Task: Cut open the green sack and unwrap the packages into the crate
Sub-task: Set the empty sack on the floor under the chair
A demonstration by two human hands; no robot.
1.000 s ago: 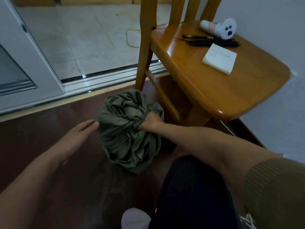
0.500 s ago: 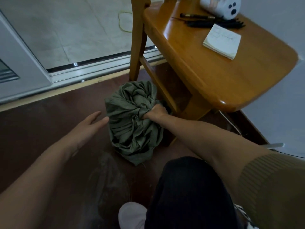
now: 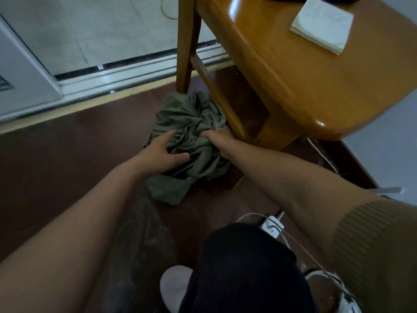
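I saw the green sack (image 3: 189,141) lying crumpled on the dark brown floor (image 3: 67,154), right against the front leg and lower rung of the wooden chair (image 3: 293,71). My right hand (image 3: 214,137) was closed into a fist around a bunched fold of cloth near the top of the sack, on its side nearest the chair rung, with the fingers buried in the fabric so I could not count them. My left hand (image 3: 162,150) lay spread and slack on the sack's near-left side, fingers apart and touching the cloth, gripping nothing. The sack looked uncut from this side, and whatever it held was hidden by the folds

On the chair seat sat a white notepad (image 3: 322,26) with faint handwriting across its top sheet; the marks were too blurred for me to read. I could find no brand or label on the sack or the chair

A white power strip (image 3: 272,225) with thin white cables lay on the floor by my dark-trousered knee (image 3: 243,267), well apart from the sack. A yellow cord (image 3: 165,10) trailed over the pale tiles beyond the sliding door track (image 3: 135,71). A ribbed tan sleeve (image 3: 372,245) covered my right upper arm
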